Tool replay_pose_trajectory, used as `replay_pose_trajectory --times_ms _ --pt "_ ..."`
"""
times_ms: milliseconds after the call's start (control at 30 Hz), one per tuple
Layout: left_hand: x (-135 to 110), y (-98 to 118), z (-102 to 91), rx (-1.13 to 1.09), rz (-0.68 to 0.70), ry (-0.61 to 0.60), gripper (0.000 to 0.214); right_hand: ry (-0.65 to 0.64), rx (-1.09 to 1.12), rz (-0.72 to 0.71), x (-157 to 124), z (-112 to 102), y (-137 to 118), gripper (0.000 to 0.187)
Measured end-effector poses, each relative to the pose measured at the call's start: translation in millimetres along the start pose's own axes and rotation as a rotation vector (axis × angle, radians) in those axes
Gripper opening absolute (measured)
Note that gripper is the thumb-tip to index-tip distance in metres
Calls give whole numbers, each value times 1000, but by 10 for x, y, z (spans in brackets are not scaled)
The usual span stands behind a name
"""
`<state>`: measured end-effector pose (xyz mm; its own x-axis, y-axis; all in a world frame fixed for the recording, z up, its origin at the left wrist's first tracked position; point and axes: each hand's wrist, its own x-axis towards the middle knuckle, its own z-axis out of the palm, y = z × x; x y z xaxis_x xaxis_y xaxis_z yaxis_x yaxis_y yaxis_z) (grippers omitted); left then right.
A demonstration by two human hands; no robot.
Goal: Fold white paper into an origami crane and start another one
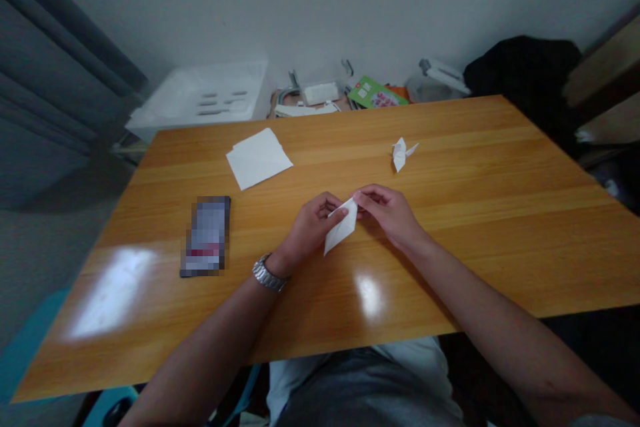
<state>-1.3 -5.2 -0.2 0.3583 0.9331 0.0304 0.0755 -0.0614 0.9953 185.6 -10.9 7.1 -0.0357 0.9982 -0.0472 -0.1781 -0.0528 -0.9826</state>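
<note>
A small folded piece of white paper (342, 229) is held between my two hands above the wooden table. My left hand (316, 221), with a metal watch (269, 273) on its wrist, grips the paper's left side, thumb lying across its face. At the upper right corner, my right hand (387, 210) pinches the paper between thumb and fingers. Some of the fingers behind the paper are hidden. Farther back on the right, a white origami crane (400, 155) rests on the table. Left of centre lie several flat white paper sheets (259, 159), slightly fanned.
A phone (207, 237) with a blurred screen lies on the wooden table (475, 227) at my left. Beyond the far edge stand a white plastic bin (210, 93), a green booklet (375, 93) and a clear box (440, 80). A black cloth-like heap (523, 73) is at the right back.
</note>
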Motion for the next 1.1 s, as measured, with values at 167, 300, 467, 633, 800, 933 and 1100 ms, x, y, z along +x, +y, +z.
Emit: replay_pose_trajectory --times_ms 167,300,467,633,800,933,1100 --pt "2 13 -2 23 -4 3 35 2 -22 -9 8 -8 10 32" --pt "-3 13 -11 -10 -13 11 36 -23 -29 -25 7 -20 2 31" --pt "-7 1 -16 -36 -8 12 36 -36 -14 -37 6 -33 0 29" --pt "-5 14 -15 -54 0 8 35 -26 -20 -22 9 -37 2 31" --pt "-1 5 -12 -39 -1 9 35 -52 -60 -61 3 -53 -14 28" --pt "-4 -12 -8 -1 24 8 31 -20 -77 -71 2 -47 -32 28" --pt "-9 -19 -10 28 32 -11 28 3 -73 -54 7 -22 -35 32"
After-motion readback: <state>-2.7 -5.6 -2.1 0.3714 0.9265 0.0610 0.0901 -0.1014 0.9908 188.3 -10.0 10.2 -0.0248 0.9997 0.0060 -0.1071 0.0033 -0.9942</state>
